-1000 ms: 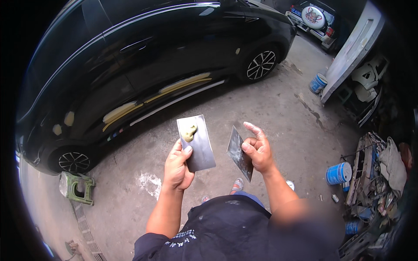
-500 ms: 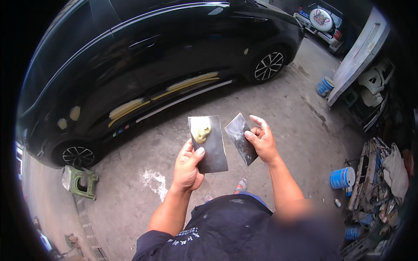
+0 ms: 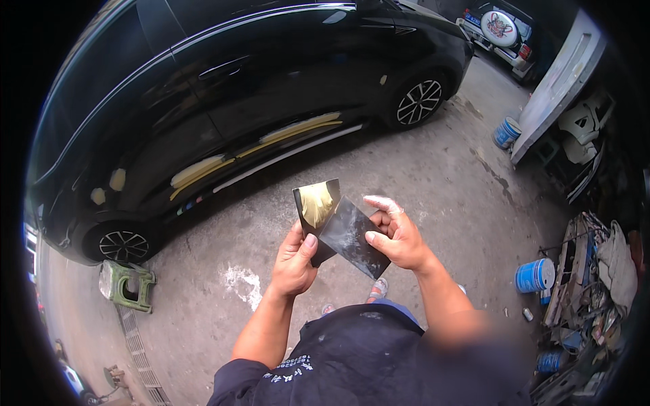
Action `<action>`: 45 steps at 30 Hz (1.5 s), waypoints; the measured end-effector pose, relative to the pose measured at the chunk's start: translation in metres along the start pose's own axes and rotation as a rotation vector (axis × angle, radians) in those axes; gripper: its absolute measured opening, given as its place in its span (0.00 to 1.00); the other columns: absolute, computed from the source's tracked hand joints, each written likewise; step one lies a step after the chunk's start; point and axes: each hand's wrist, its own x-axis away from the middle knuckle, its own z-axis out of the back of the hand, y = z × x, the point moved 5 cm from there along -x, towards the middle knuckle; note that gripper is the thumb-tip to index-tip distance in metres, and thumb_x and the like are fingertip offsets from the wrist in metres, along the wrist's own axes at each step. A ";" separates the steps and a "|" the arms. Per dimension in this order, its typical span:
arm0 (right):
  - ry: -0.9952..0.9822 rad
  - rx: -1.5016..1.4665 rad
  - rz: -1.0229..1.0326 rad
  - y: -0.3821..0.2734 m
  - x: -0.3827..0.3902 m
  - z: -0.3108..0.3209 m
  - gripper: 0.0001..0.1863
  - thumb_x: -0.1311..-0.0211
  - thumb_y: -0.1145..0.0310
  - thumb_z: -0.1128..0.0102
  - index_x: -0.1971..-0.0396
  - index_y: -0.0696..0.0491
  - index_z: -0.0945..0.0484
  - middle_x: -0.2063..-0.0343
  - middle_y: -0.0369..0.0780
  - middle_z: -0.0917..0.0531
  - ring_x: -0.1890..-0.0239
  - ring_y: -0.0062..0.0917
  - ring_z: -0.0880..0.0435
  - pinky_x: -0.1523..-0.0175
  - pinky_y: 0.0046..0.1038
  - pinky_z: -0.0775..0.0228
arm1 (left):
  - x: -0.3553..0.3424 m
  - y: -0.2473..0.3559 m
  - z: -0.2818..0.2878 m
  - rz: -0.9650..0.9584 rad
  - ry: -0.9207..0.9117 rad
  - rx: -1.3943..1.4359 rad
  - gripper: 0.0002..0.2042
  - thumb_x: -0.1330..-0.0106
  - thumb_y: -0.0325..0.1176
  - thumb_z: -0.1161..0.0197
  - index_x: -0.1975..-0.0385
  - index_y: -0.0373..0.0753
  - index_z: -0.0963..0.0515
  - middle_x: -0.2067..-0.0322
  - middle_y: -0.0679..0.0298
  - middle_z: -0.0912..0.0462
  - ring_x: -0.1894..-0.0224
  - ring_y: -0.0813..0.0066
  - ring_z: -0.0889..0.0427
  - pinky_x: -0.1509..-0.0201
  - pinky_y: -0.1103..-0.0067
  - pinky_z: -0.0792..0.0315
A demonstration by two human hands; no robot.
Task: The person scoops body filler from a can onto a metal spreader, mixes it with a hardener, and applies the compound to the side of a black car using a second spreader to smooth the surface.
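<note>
My left hand (image 3: 294, 265) grips a dark, flat mixing plate by its lower part, thumb on top. Pale yellow body filler (image 3: 317, 204) lies spread over the plate's upper end. In my right hand (image 3: 401, 237) is a thin dark spreader (image 3: 360, 233), pinched between thumb and fingers, its face smeared with whitish dust. The spreader overlaps the plate, one edge lying against the filler, and hides the plate's right side. Whitish residue coats my right index finger. Beyond my hands stands a black car (image 3: 271, 88) with yellow filler patches (image 3: 200, 172) along its lower doors.
A green stool (image 3: 128, 287) stands beside the car's rear wheel. To the right are blue pails (image 3: 535, 275) and a heap of scrap parts (image 3: 586, 284). A pale pillar (image 3: 560, 84) rises at the far right, with another vehicle (image 3: 500, 34) behind it.
My right hand has moved left, bringing the spreader over the plate. The filler has gone from a thick lump to a flatter, wider smear. The plate has tilted.
</note>
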 end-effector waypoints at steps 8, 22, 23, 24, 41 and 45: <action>-0.009 -0.147 -0.047 0.008 -0.004 -0.012 0.33 0.42 0.77 0.39 0.36 0.58 0.40 0.59 0.40 0.22 0.56 0.20 0.23 0.49 0.24 0.30 | 0.005 -0.007 0.011 -0.129 -0.013 -0.397 0.27 0.25 0.46 0.52 0.33 0.35 0.41 0.35 0.56 0.36 0.33 0.65 0.36 0.30 0.69 0.45; -0.311 0.159 0.708 -0.082 -0.005 -0.020 0.36 0.49 0.91 0.51 0.37 0.55 0.37 0.47 0.45 0.22 0.42 0.33 0.23 0.38 0.35 0.32 | 0.023 -0.004 0.023 0.391 -0.170 0.412 0.32 0.30 0.54 0.50 0.33 0.37 0.42 0.44 0.46 0.29 0.52 0.42 0.22 0.61 0.54 0.21; -0.387 0.174 0.631 -0.082 0.000 -0.034 0.36 0.54 0.95 0.55 0.40 0.58 0.33 0.48 0.44 0.21 0.41 0.35 0.24 0.36 0.38 0.34 | 0.029 -0.012 0.031 0.397 -0.202 0.436 0.33 0.31 0.56 0.51 0.34 0.38 0.42 0.43 0.46 0.29 0.54 0.37 0.23 0.65 0.51 0.23; -0.450 -0.057 0.413 -0.078 0.004 -0.050 0.36 0.57 0.95 0.57 0.41 0.59 0.32 0.50 0.45 0.19 0.40 0.35 0.25 0.35 0.40 0.35 | 0.031 -0.013 0.024 0.375 -0.276 0.610 0.34 0.31 0.55 0.49 0.34 0.35 0.41 0.43 0.43 0.30 0.50 0.39 0.22 0.61 0.52 0.22; -0.106 1.042 0.360 -0.024 0.001 -0.086 0.31 0.55 0.85 0.44 0.44 0.54 0.27 0.53 0.47 0.20 0.50 0.42 0.21 0.45 0.35 0.27 | 0.019 -0.003 0.039 -0.130 0.188 -0.041 0.32 0.26 0.54 0.57 0.30 0.38 0.46 0.40 0.60 0.30 0.40 0.69 0.29 0.39 0.69 0.29; 0.017 0.740 0.446 -0.057 -0.021 -0.091 0.32 0.54 0.85 0.45 0.44 0.55 0.28 0.52 0.48 0.20 0.52 0.39 0.20 0.47 0.33 0.26 | 0.028 0.001 0.045 -0.231 0.232 -0.309 0.31 0.25 0.52 0.58 0.31 0.35 0.45 0.42 0.61 0.29 0.42 0.71 0.27 0.41 0.71 0.28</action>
